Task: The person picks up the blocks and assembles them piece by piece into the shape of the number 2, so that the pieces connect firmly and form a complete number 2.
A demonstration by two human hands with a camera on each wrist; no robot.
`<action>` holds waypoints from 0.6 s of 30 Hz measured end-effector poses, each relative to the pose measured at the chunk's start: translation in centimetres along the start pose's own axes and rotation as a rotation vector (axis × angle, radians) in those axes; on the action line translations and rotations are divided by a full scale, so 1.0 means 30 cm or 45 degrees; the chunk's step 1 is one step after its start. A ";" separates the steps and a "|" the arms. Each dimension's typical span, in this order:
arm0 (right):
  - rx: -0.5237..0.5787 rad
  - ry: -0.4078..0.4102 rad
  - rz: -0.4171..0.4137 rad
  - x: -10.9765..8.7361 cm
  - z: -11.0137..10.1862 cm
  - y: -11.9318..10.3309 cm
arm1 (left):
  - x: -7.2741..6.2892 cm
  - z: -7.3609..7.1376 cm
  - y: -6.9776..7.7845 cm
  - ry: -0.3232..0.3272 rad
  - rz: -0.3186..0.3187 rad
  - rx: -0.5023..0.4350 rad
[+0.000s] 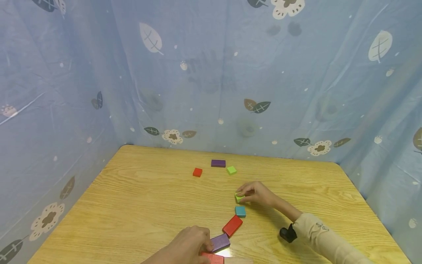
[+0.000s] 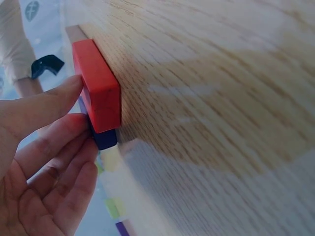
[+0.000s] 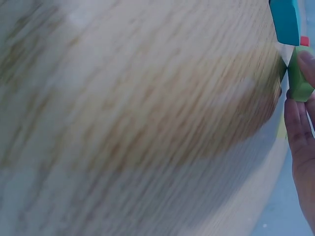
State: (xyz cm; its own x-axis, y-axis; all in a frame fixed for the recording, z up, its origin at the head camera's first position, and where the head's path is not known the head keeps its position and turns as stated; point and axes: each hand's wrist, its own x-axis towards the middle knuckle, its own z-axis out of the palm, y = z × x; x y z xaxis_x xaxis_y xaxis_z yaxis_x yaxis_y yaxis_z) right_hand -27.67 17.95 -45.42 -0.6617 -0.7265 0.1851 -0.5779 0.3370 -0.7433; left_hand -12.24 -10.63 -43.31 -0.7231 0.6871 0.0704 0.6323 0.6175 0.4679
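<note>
Between the thumb and fingers of my left hand, at the near side of the table, is a red block. A purple block lies right beside it, against my left fingertips. Farther out my right hand pinches a small light green block, its tilted side showing in the right wrist view. Just nearer than that green block lies a teal block. Another red block lies slantwise between the teal and purple ones. At the bottom edge a pale wooden block partly shows, its end by the gripped red block.
Toward the back of the wooden table lie a small red block, a purple block and another light green block. A blue patterned curtain hangs behind and at both sides. A black object sits at the right sleeve's cuff.
</note>
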 end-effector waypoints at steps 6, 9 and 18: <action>-0.028 -0.036 -0.016 -0.001 -0.003 -0.008 | 0.002 -0.007 0.005 -0.032 -0.031 -0.018; -0.070 -0.061 -0.044 -0.005 -0.004 -0.010 | 0.002 -0.008 0.006 -0.036 -0.033 -0.012; -0.118 -0.104 -0.061 -0.014 0.000 -0.002 | 0.007 -0.002 -0.003 -0.058 -0.056 -0.053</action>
State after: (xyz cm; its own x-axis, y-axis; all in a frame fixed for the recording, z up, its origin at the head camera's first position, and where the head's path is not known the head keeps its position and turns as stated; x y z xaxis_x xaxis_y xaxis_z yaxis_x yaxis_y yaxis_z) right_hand -27.36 18.24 -45.45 -0.5937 -0.7880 0.1632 -0.6520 0.3522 -0.6715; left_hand -12.45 -10.57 -43.27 -0.7359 0.6770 0.0091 0.5873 0.6316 0.5062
